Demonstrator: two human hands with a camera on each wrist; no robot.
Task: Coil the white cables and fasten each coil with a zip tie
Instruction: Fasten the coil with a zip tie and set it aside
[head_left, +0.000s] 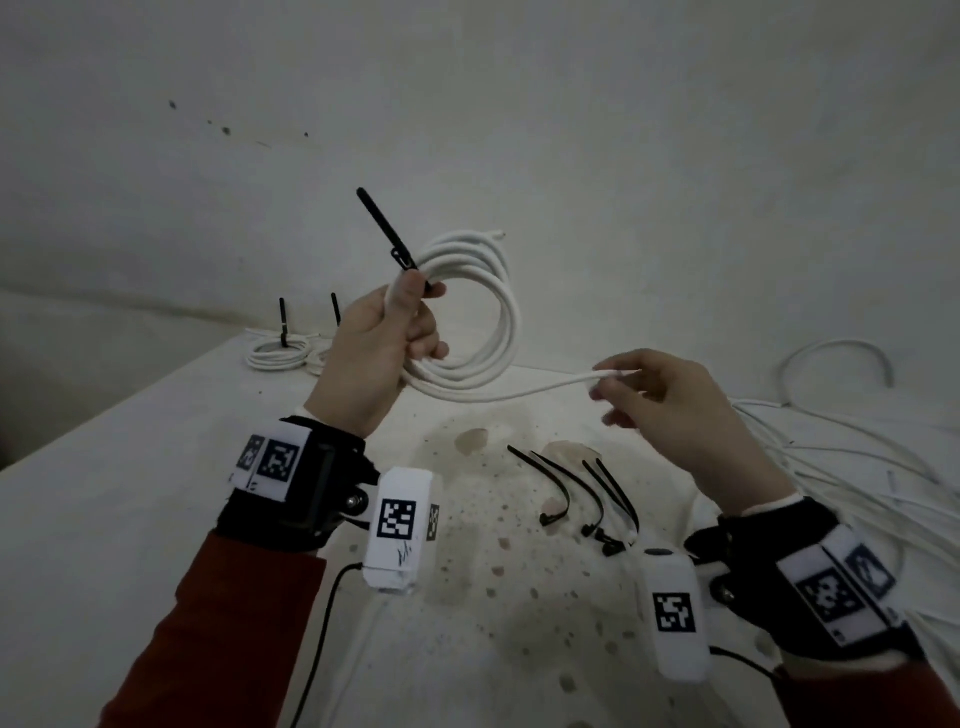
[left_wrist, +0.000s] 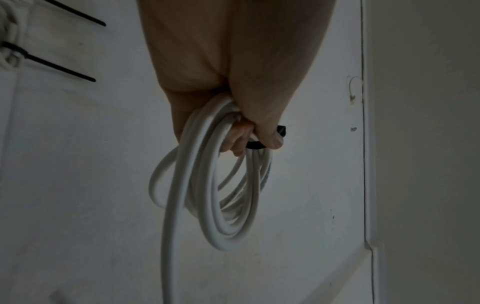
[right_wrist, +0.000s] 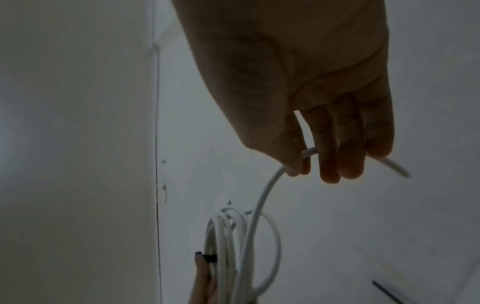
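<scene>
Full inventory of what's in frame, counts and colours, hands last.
held coil: 1, white, gripped in left hand, a black zip tie already on it.
loose end: 1, white, runs from the coil to the right hand.
tied coils: 2, white with black ties, far left on the table.
spare zip ties: about 4, black, table centre.
loose cables: several, white, right side.
left hand: grips coil.
right hand: pinches loose end.
</scene>
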